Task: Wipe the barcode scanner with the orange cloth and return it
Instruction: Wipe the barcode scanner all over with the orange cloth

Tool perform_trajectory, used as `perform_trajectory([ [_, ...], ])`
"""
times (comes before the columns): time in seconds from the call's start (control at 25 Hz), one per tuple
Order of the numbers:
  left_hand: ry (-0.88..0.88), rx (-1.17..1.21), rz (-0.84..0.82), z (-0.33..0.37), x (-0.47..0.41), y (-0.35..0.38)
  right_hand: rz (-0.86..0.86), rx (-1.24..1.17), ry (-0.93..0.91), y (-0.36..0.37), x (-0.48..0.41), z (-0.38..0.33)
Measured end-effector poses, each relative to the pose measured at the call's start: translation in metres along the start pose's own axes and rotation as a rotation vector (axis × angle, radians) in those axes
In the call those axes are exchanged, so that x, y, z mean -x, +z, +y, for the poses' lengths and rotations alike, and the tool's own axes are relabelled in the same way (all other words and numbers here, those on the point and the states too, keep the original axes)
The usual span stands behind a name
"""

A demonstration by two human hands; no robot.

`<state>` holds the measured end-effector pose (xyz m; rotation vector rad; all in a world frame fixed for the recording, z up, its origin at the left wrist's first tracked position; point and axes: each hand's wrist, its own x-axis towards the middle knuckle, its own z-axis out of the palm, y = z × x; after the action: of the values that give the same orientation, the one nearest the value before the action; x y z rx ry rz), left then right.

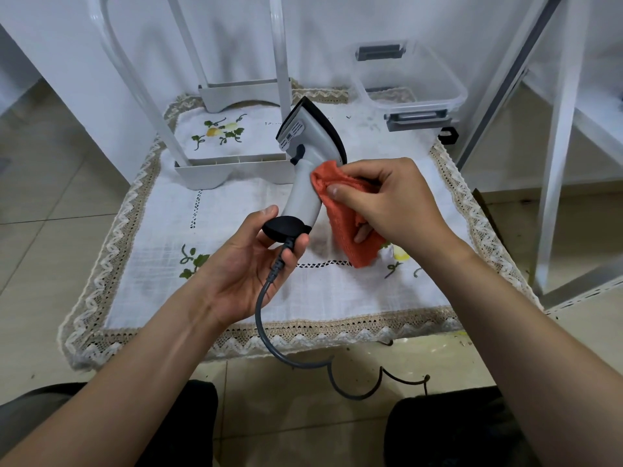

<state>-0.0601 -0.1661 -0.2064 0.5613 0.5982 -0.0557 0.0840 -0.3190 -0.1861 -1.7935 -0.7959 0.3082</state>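
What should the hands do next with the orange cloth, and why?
Probably slide the orange cloth up the barcode scanner toward its head. The right hand presses the cloth against the grey handle, the left hand grips the black base, and the head above is bare of cloth.

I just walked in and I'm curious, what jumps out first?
The bright orange cloth in the middle, pinched by the right hand and pressed against the handle of the grey barcode scanner. The left hand holds the scanner by its black base over the flowery tablecloth, and its cable dangles toward the floor.
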Motion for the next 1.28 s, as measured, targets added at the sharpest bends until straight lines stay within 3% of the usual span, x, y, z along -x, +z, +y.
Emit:
perform_trajectory([
  [0.24,-0.016,0.029,-0.075,0.002,-0.0007,-0.0043,-0.011,-0.048,-0.01,0.0009,0.0002,0.0009],
  [0.68,-0.039,0.072,-0.066,0.0017,-0.0017,-0.0028,-0.004,-0.053,-0.065,0.003,0.0039,-0.001],
  [0.88,-0.037,0.077,-0.035,-0.0008,-0.0009,-0.001,-0.122,-0.049,-0.079,0.0064,0.0061,0.0005],
  [1.04,-0.035,0.079,-0.008,-0.0015,0.0009,0.0022,-0.075,-0.046,-0.061,0.0054,0.0062,0.0009],
  [1.28,-0.033,0.073,-0.004,-0.0015,0.0013,0.0027,-0.146,-0.056,-0.059,0.0048,0.006,0.0006],
])
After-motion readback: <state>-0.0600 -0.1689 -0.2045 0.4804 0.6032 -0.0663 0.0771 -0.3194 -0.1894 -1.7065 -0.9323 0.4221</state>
